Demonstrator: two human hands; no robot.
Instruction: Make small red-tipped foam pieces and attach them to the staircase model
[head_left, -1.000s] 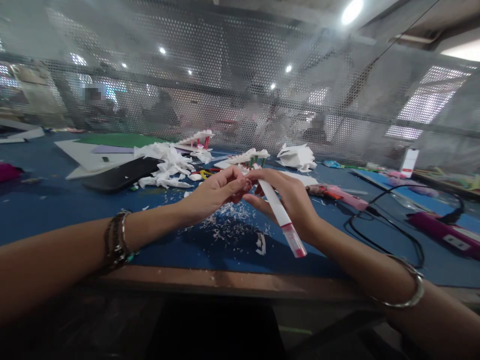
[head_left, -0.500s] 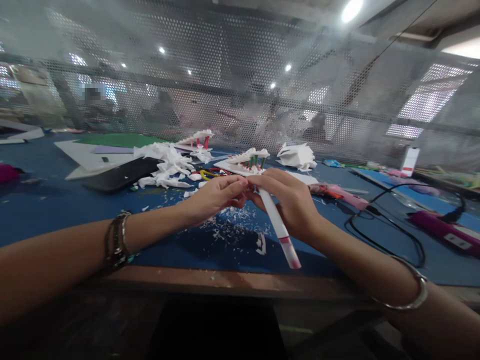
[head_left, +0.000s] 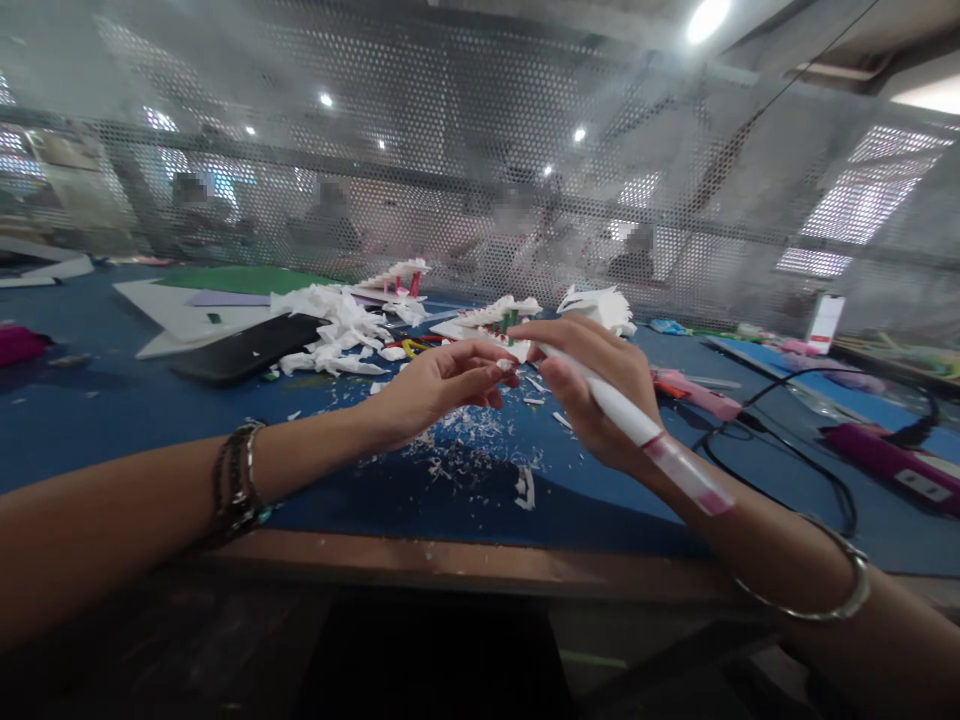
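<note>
In the head view my right hand (head_left: 600,385) is closed around a white pen-shaped tool (head_left: 630,415). Its clear, pink-tinted end (head_left: 694,480) points back over my wrist, and its front tip is hidden by my fingers. Just left of it my left hand (head_left: 442,390) pinches a small whitish piece (head_left: 505,365) between thumb and fingertips, too small to name. A narrow gap separates the two hands. White shavings (head_left: 457,450) lie scattered on the blue mat (head_left: 315,520) below them, with a curled white scrap (head_left: 525,487) nearer the edge.
Behind my hands stand two small white stair-like models (head_left: 499,315) (head_left: 401,275) on coloured posts. Crumpled white scraps (head_left: 330,325) lie beside a black slab (head_left: 240,350). At right are a pink glue gun (head_left: 697,392), a black cable (head_left: 844,500), a magenta power strip (head_left: 885,465) and a phone (head_left: 825,322).
My right hand has drawn away from the left, moving right. The tool has swung so its clear end points further right over the wrist. My left hand has barely moved.
</note>
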